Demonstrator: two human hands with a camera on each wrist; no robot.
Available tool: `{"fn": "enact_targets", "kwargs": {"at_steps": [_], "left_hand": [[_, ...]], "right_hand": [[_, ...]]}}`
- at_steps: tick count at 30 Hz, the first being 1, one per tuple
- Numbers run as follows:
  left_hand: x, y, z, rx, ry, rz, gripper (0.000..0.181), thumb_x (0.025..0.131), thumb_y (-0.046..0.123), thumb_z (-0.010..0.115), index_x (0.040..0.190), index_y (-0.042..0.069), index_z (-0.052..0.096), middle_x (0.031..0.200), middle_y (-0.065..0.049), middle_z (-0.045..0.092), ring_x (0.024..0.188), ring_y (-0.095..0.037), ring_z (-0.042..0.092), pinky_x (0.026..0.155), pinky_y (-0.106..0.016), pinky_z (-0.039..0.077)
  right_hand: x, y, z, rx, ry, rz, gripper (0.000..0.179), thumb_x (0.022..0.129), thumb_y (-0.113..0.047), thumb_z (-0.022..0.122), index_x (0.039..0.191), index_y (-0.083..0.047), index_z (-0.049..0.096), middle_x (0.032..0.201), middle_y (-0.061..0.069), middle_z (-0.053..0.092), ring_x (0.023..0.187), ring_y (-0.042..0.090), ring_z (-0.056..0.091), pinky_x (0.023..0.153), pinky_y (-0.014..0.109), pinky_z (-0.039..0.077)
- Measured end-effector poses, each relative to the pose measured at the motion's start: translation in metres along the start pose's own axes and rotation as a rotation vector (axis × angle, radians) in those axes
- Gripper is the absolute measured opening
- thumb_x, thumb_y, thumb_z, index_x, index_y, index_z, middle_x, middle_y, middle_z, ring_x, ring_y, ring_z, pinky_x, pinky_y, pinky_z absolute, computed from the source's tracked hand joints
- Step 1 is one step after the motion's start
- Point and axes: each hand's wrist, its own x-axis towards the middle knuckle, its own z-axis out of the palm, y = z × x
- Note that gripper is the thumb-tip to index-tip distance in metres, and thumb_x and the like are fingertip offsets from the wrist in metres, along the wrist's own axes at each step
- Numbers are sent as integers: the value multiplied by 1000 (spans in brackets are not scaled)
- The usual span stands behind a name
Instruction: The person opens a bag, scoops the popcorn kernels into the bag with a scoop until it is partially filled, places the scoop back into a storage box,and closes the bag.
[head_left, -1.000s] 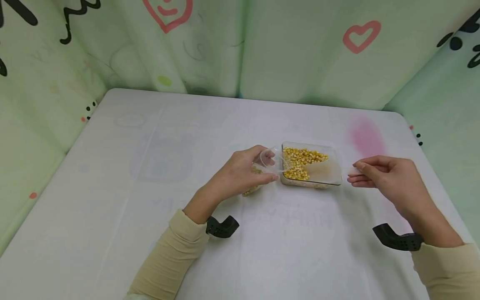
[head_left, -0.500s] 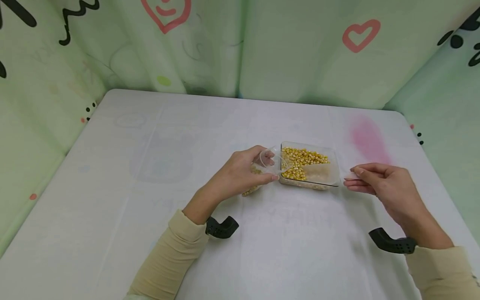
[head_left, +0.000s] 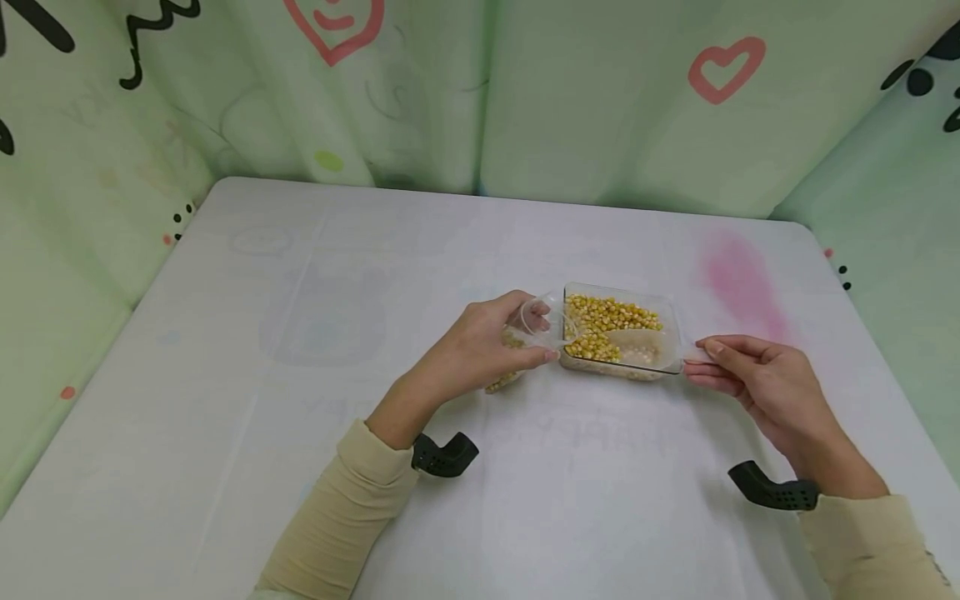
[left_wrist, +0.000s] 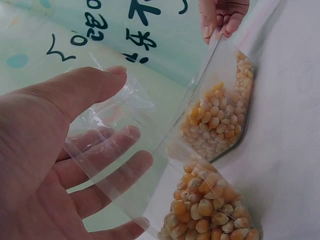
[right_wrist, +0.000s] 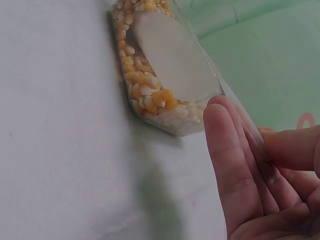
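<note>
My left hand (head_left: 487, 337) holds a clear plastic bag (head_left: 553, 321) by its mouth, thumb on one side and fingers spread on the other. Corn kernels (left_wrist: 205, 210) fill the bottom of the bag, near the table. Right beside it stands a clear rectangular container (head_left: 673, 312) with yellow corn kernels (head_left: 600, 315) inside. From the right, my right hand (head_left: 765, 379) pinches the handle of a whitish, see-through scoop (head_left: 630, 340) between thumb and fingers. The scoop's wide blade (right_wrist: 175, 52) lies within the container, against the kernels, and hides some of them.
The container and bag stand on a white-covered table (head_left: 315, 350) with a faint pink patch (head_left: 738, 279) at the right. Green printed curtains (head_left: 570, 108) rise behind the table and along both sides. A dark strap piece (head_left: 445, 455) shows at the left wrist, another (head_left: 772, 486) at the right.
My right hand has moved left and a little toward me, closer to the container, with the scoop's handle in its fingers. The left hand and the bag stay in place.
</note>
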Motion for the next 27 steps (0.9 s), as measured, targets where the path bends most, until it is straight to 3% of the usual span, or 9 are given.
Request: {"fn": "enact_targets", "kwargs": {"at_steps": [5,13,22,27], "left_hand": [[-1,0,0,-4,1,2,42,87,26,77,122,12,59,115,-5,69,112,-21,63,98,-44,49],[0,0,-1,-1,2,-3,44,87,27,78,123,11,58,115,-6,69,112,-20,63,98,-44,49],[0,1,-1,-4,-1,1,43,87,26,78,122,11,58,115,-6,69,113,-22,63,98,-44,49],[0,1,-1,-2,1,-5,43,87,27,78,123,12,58,116,-5,69,113,-21,63,98,-44,49]], "right_hand": [[0,1,2,-21,13,-18,15,95,-9,64,108,-3,71,99,6,77,84,21,76,77,30,58],[-5,-14,14,-319,141,-141,14,94,-17,68,104,-8,72,88,2,78,75,17,76,72,27,58],[-8,-23,19,-315,153,-102,16,93,-19,69,106,-9,71,88,2,78,77,17,76,74,26,58],[-5,-21,23,-309,144,-129,18,93,-18,69,106,-5,70,88,3,78,76,17,76,73,27,58]]}}
